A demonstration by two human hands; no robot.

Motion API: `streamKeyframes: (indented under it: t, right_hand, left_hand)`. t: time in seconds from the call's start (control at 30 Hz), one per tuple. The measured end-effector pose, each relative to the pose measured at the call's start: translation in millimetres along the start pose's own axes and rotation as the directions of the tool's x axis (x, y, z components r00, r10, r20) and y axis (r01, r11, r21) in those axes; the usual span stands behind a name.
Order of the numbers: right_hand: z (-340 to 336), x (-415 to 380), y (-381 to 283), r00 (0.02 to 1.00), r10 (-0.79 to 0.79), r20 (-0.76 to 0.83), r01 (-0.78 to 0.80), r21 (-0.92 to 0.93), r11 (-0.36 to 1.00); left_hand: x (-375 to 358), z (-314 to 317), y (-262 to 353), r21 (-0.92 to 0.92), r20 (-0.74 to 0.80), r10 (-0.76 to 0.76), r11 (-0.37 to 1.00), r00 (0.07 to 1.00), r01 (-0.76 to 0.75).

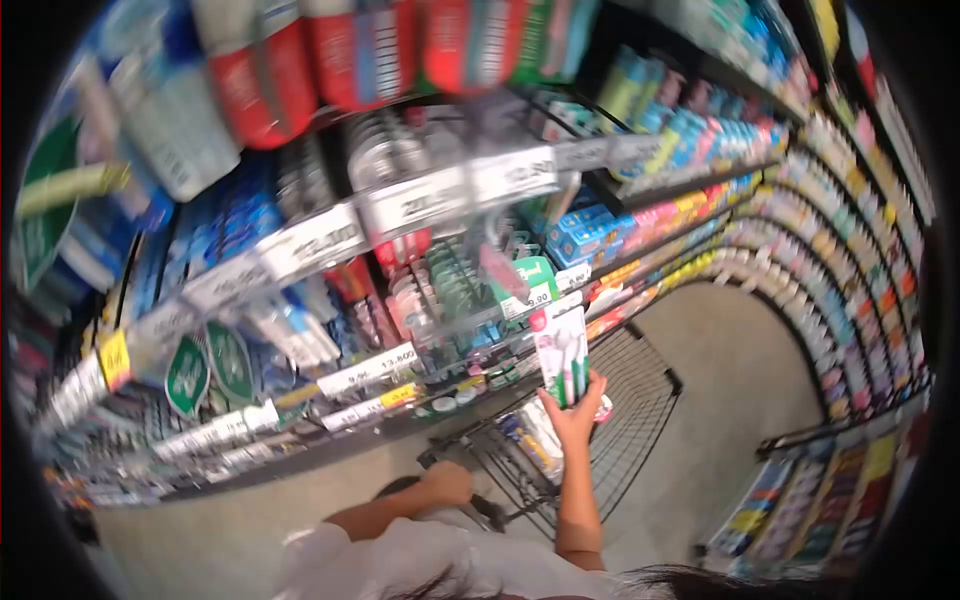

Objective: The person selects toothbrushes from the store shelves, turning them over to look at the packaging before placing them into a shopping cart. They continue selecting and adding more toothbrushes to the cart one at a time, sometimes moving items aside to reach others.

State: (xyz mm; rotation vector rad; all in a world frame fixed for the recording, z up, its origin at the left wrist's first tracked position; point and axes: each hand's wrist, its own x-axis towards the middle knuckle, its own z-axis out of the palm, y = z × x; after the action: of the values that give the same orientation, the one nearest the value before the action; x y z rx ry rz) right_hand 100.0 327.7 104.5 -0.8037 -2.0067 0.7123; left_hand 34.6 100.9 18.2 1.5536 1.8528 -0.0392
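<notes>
Your right hand (pixel 575 415) is raised over the shopping cart (pixel 640 400), its fingers (pixel 590 390) closed around the lower end of a flat toothbrush pack (pixel 562 355) that stands upright above them. You hold the pack only by its bottom edge, so most of it rises free past your fingertips. I judge it could tip or slide out, and if it did it would fall into the basket below or through onto the floor. Its top edge is also close to the shelf (pixel 440 340) and the price tags just beyond your fingers, and a small swing could knock hanging items loose.

Your right forearm reaches up and forward, the elbow bent near your body and the wrist fairly straight. Your left hand (pixel 447 483) sits lower and nearer to you, its fingers curled shut on the cart handle (pixel 490 510), with that arm bent across your front.
</notes>
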Motion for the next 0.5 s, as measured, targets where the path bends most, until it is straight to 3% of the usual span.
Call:
streamKeyframes:
  t: [0.1, 0.17, 0.27, 0.5]
  right_hand:
    - [13.9, 14.6, -64.4, 0.991, -0.131, 0.032, 0.125, 0.143, 0.982]
    - [30.1, 17.8, -89.5, 0.967, -0.241, 0.087, 0.231, 0.112, 0.967]
    - [54.2, 19.8, -108.9, 0.968, -0.223, 0.116, 0.218, 0.059, 0.974]
    - [78.1, 31.0, -140.8, 0.988, 0.042, 0.148, -0.064, 0.147, 0.987]
  left_hand:
    - [-3.7, 1.2, -3.5, -0.022, -0.047, -0.006, 1.000, 0.999, 0.005]
    - [-1.1, 8.3, -5.5, 0.020, -0.049, 0.031, 0.999, 0.998, -0.030]
    - [-0.3, 11.2, -6.1, -0.015, -0.051, 0.030, 0.999, 0.998, -0.031]
    - [-5.6, 17.0, -13.1, -0.032, -0.203, 0.121, 0.991, 0.972, -0.130]
